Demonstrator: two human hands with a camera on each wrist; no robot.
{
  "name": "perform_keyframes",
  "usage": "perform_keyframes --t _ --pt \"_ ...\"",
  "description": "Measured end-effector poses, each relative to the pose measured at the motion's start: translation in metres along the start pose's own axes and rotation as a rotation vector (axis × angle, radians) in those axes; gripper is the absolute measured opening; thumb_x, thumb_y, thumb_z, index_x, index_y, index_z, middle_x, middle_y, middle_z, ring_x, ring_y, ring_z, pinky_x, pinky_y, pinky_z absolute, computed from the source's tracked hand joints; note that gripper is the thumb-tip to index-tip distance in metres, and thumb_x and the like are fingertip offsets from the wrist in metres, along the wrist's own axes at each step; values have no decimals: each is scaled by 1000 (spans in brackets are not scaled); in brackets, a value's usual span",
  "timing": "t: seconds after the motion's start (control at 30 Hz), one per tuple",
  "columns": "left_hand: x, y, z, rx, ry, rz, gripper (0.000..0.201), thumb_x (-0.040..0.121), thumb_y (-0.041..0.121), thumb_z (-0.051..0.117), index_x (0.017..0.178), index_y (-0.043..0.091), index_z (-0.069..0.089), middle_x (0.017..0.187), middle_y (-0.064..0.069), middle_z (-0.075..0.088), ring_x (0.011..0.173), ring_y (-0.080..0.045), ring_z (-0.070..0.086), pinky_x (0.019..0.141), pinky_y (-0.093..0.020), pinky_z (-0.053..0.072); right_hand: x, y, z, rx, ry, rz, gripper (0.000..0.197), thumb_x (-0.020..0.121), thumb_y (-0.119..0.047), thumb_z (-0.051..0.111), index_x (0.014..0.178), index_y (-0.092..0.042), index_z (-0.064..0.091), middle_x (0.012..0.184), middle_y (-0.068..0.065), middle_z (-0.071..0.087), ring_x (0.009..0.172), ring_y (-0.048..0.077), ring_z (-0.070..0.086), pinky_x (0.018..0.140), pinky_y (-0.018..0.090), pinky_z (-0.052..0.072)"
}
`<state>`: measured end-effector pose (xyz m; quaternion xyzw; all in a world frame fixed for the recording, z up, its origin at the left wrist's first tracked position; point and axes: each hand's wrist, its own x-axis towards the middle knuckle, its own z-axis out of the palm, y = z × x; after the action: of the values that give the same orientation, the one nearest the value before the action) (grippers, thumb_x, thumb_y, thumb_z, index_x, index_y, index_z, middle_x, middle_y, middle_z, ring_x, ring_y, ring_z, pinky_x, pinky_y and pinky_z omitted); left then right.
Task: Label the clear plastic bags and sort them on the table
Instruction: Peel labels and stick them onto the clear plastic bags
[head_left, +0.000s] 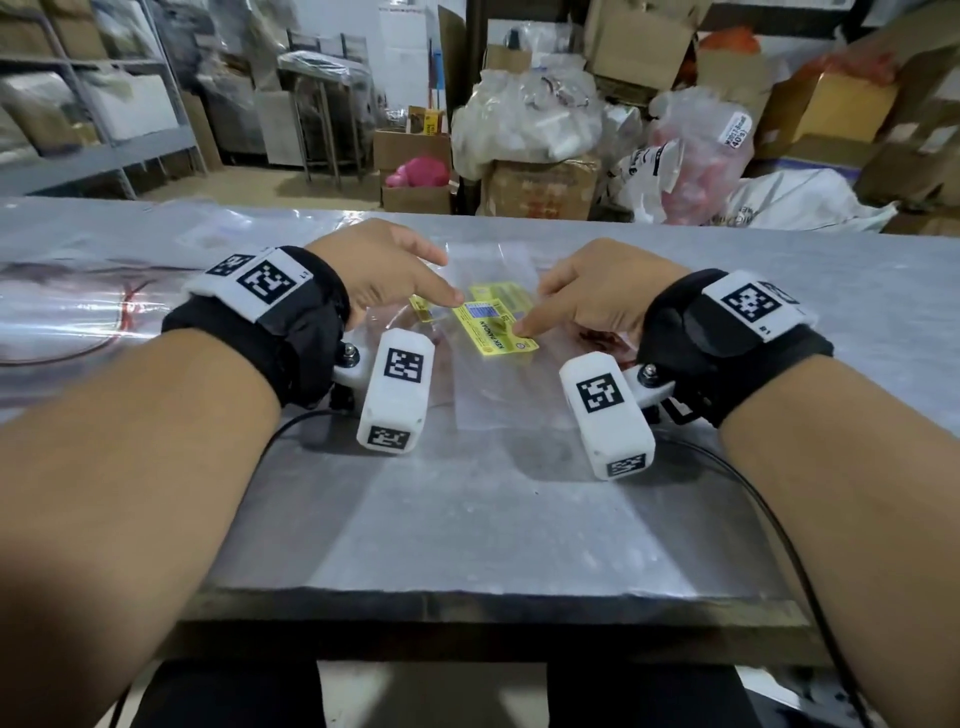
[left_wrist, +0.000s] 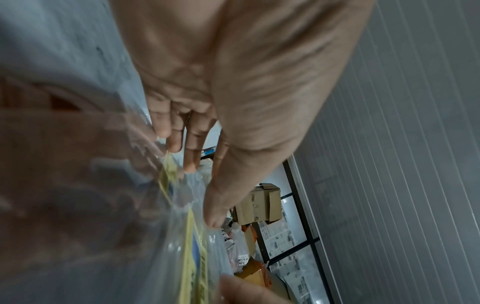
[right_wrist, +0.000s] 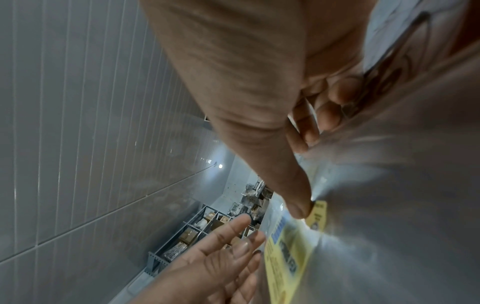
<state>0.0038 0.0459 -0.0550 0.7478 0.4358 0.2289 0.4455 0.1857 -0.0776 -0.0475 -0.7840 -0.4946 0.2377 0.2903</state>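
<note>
A clear plastic bag (head_left: 498, 384) lies flat on the grey table (head_left: 467, 545) between my hands. On it sits a yellow label (head_left: 493, 325), and a smaller yellow label (head_left: 422, 306) shows beside my left thumb. My right hand (head_left: 550, 306) presses its thumb on the label's near right corner, while its other fingers rest bent on the bag (right_wrist: 389, 205). The right wrist view shows that thumb tip (right_wrist: 298, 207) on the yellow label (right_wrist: 288, 257). My left hand (head_left: 426, 275) hovers just over the bag's left part (left_wrist: 103, 205), fingers (left_wrist: 189, 156) straight and holding nothing.
A heap of clear plastic sheets (head_left: 78, 291) with red marks covers the table's left side. Beyond the far edge stand cardboard boxes (head_left: 540, 187), stuffed plastic sacks (head_left: 696, 150) and a metal shelf (head_left: 104, 104). Black cables (head_left: 779, 519) trail from the wrist cameras towards me.
</note>
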Motion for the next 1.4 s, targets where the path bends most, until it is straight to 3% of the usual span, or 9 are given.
perform_keyframes --t 0.3,0.47,0.6,0.7,0.83,1.0,1.1,1.3,1.4 --pt "-5 3 4 -48 93 41 39 75 9 86 107 21 69 100 1 69 95 -15 65 69 -22 46 3 7 -1 159 31 -18 23 71 -5 86 79 -12 66 58 7 54 37 18 47 40 22 42" --pt "-5 4 2 -63 206 9 34 81 22 84 111 19 68 97 4 64 88 -10 57 72 -22 43 16 8 0 312 245 -120 23 73 -8 78 66 -21 62 68 0 66 69 21 65 67 32 56" --pt "-8 8 -5 163 160 -100 46 77 36 87 114 19 67 110 -1 65 99 -20 60 90 -32 51 26 8 0 427 343 -125 41 78 -14 83 110 -24 61 106 1 73 92 20 74 85 42 60" --pt "-11 7 -7 276 76 -158 39 65 41 93 81 13 69 95 -7 64 84 -25 59 87 -42 55 28 9 -1 540 425 -106 63 75 -17 86 131 -18 55 116 4 70 102 23 71 92 42 57" --pt "-13 5 -4 269 58 -188 36 67 26 94 91 8 76 103 -16 71 90 -30 65 87 -47 58 22 10 -2 525 426 -146 13 84 -10 79 87 -20 72 91 3 78 84 19 76 74 32 61" --pt "-15 5 -4 237 79 -161 25 82 9 82 106 14 76 84 -6 65 70 -24 55 68 -32 51 21 12 -2 461 469 -142 9 82 -13 78 79 -18 70 87 6 77 88 26 75 81 48 61" --pt "-11 2 -5 217 112 -173 34 82 15 83 114 8 72 109 -16 70 88 -29 58 88 -41 55 19 12 -3 442 454 -168 12 84 -13 75 79 -21 69 87 5 77 88 25 75 72 35 61" --pt "-11 0 -9 249 67 -252 44 59 41 96 57 11 63 69 -7 56 67 -26 50 65 -34 44 18 11 -3 437 463 -182 12 85 -12 73 81 -22 69 87 3 76 87 23 75 65 29 56" --pt "-10 -3 -9 240 87 -206 40 67 25 93 96 4 74 100 -16 70 93 -35 67 87 -44 57 19 11 -2 431 465 -178 10 85 -12 73 81 -20 70 87 4 76 85 23 74 67 33 59"
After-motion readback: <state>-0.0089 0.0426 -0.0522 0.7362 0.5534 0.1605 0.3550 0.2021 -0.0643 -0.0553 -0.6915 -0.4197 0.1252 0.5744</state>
